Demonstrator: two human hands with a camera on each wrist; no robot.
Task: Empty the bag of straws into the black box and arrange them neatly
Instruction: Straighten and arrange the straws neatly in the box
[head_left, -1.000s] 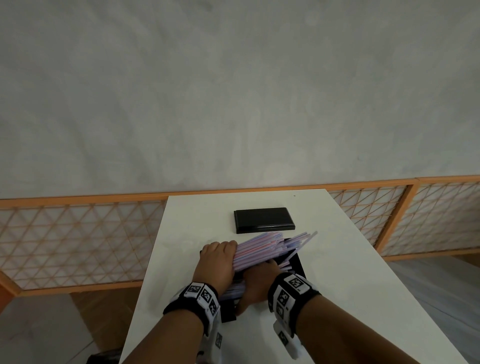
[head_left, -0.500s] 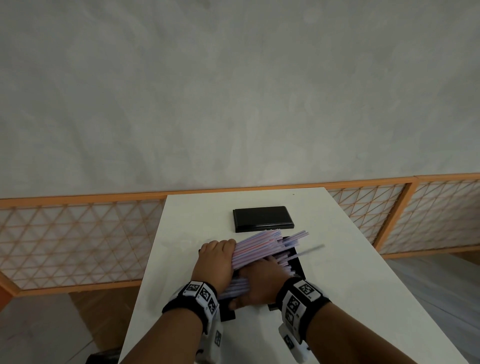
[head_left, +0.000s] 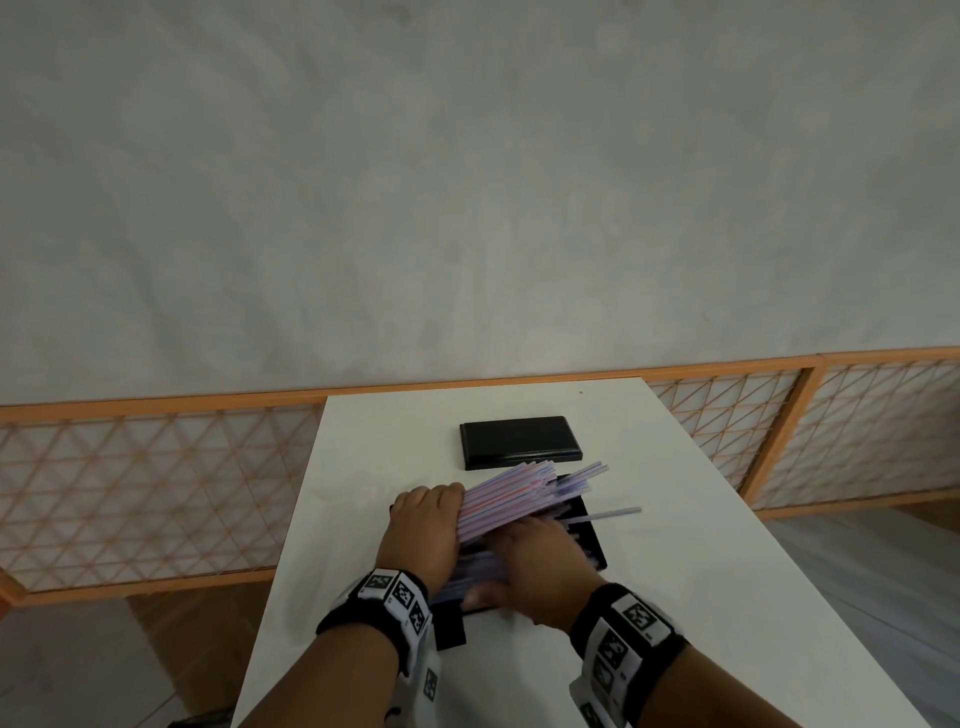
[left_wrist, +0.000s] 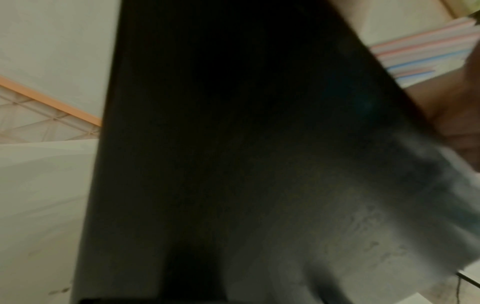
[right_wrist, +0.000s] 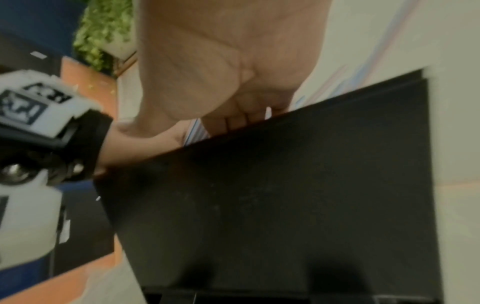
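The black box (head_left: 589, 527) sits on the white table (head_left: 701, 597), mostly under my hands. A bundle of pale pink and blue straws (head_left: 511, 496) slants up out of it towards the far right. My left hand (head_left: 426, 519) grips the bundle's left end, fingers curled over it. My right hand (head_left: 540, 564) lies on the lower straws inside the box, thumb spread; its fingertips are hidden under the raised bundle. One loose straw (head_left: 610, 514) pokes out to the right past the box's rim. The wrist views show the box wall (left_wrist: 233, 164) (right_wrist: 285, 195) close up, with the straws (left_wrist: 420, 51) above it.
The box's black lid (head_left: 519, 441) lies flat just beyond the straws. The table's left edge (head_left: 291, 519) runs close to my left hand. An orange-framed lattice fence (head_left: 156, 478) stands behind and beside the table.
My right hand has slid forward and to the right over the straws in the box. One straw has slipped out to the right. My left hand has kept its grip.
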